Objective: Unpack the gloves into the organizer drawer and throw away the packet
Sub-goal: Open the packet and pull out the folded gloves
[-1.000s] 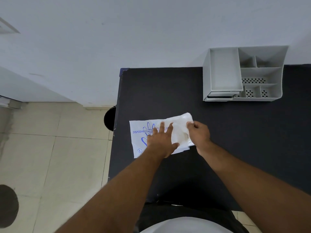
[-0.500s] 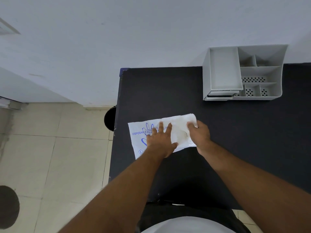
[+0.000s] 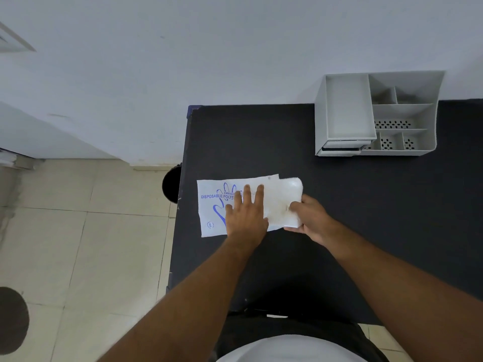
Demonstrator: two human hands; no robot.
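Observation:
A white packet (image 3: 211,205) with blue print of a hand lies flat near the left edge of the black table (image 3: 261,142). My left hand (image 3: 247,212) presses flat on its middle, fingers spread. A stack of translucent white gloves (image 3: 285,197) sticks out of the packet's right end. My right hand (image 3: 309,216) pinches the gloves' lower right corner. The grey organizer (image 3: 376,113) stands at the back of the table against the wall, its drawers (image 3: 339,148) at its lower left front.
A black bin (image 3: 171,185) sits on the tiled floor just left of the table, mostly hidden by the table edge. A white wall runs behind the table. A dark round object (image 3: 11,320) lies on the floor at far left.
The gloves have slid further right out of the packet under my right hand's pull. My left hand stays pressed on the packet.

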